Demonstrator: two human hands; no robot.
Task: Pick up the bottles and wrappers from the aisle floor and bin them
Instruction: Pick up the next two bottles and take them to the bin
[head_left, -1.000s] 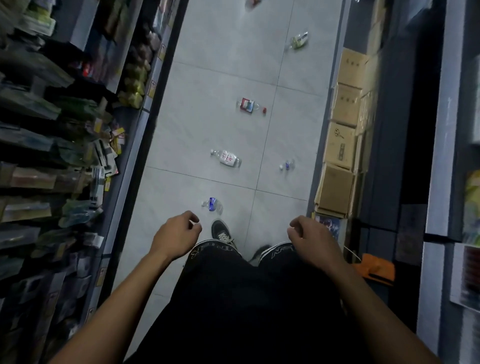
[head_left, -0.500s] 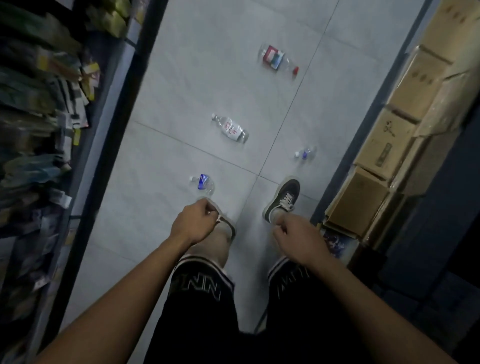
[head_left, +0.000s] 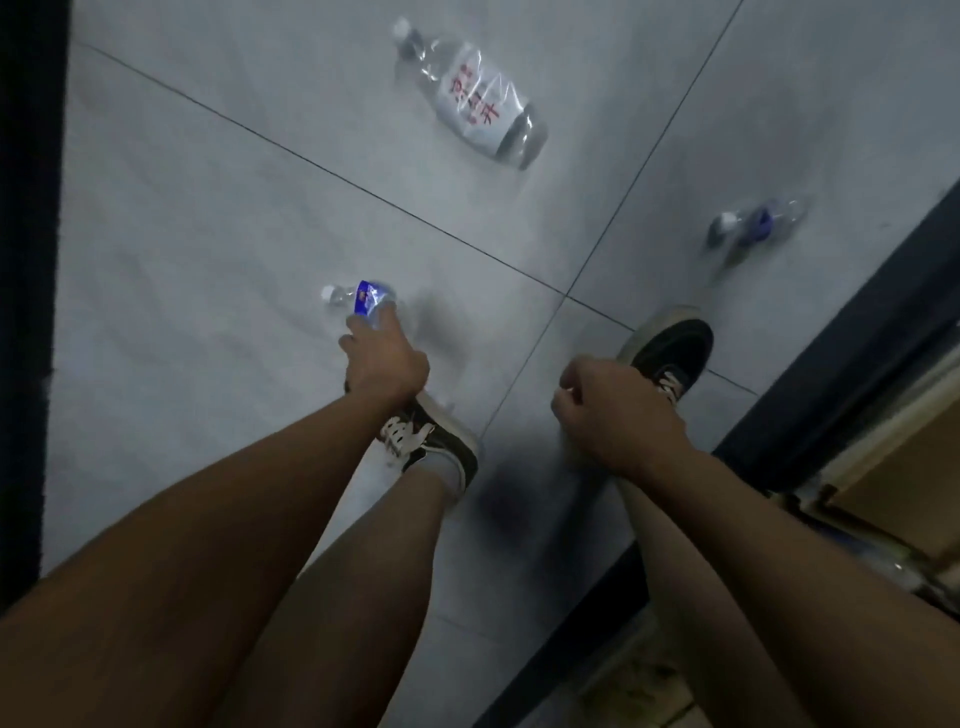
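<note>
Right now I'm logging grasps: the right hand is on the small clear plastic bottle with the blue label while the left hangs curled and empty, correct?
Not quite. In the head view the left hand is on the small clear plastic bottle with the blue label; the right hand hangs curled and empty.

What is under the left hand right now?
The left hand covers the base end of a small blue-labelled bottle lying on the tiled floor; the grip itself is hidden.
</note>
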